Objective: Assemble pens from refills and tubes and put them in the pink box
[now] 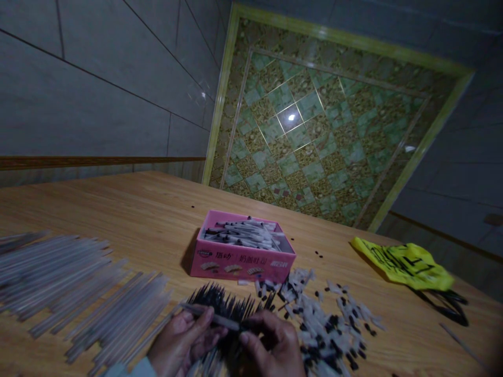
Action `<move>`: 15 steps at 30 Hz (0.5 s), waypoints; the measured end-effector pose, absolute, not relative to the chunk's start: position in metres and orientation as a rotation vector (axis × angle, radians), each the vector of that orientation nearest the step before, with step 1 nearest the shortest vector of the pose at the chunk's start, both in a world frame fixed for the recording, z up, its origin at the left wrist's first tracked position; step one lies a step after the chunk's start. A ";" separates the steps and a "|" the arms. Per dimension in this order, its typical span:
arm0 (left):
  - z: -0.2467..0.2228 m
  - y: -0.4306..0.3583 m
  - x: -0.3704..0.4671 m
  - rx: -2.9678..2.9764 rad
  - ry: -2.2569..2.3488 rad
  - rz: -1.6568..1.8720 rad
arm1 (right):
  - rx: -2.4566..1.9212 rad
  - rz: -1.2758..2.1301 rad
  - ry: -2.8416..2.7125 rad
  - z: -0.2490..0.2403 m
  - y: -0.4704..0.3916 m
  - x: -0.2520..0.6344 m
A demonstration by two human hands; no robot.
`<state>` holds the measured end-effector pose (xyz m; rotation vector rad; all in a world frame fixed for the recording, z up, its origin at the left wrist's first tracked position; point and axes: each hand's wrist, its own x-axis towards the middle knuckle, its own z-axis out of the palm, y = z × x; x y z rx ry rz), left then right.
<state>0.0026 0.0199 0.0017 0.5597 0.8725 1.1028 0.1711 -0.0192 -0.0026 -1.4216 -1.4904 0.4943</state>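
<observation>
My left hand (181, 337) is closed around a translucent pen barrel (222, 318), thumb on top. At the barrel's right end, the fingers of my right hand (277, 343) are pinched on its dark tip. Just behind and below the hands lies a dense bunch of pen refills (214, 296) with black pointed tips, partly hidden by my fingers. Several clear empty tubes (121, 314) lie in rows left of my left hand. Right of my right hand spreads a loose heap of short whitish caps with black ends (324, 330).
Beyond the hands stands an open pink box (243, 264) filled with whitish pens (245, 234). A yellow bag with black print and handles (404, 263) lies at the right of the wooden table (149, 209). A thin stick (461, 340) and small black bits are scattered about.
</observation>
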 end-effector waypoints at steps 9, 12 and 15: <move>0.000 0.019 0.002 0.577 0.857 1.163 | -1.411 0.413 -1.547 0.001 -0.020 0.171; -0.001 0.021 0.001 0.555 0.876 1.150 | -1.410 0.402 -1.518 0.001 -0.019 0.172; 0.000 0.022 0.001 0.560 0.867 1.149 | -1.405 0.407 -1.513 0.000 -0.019 0.172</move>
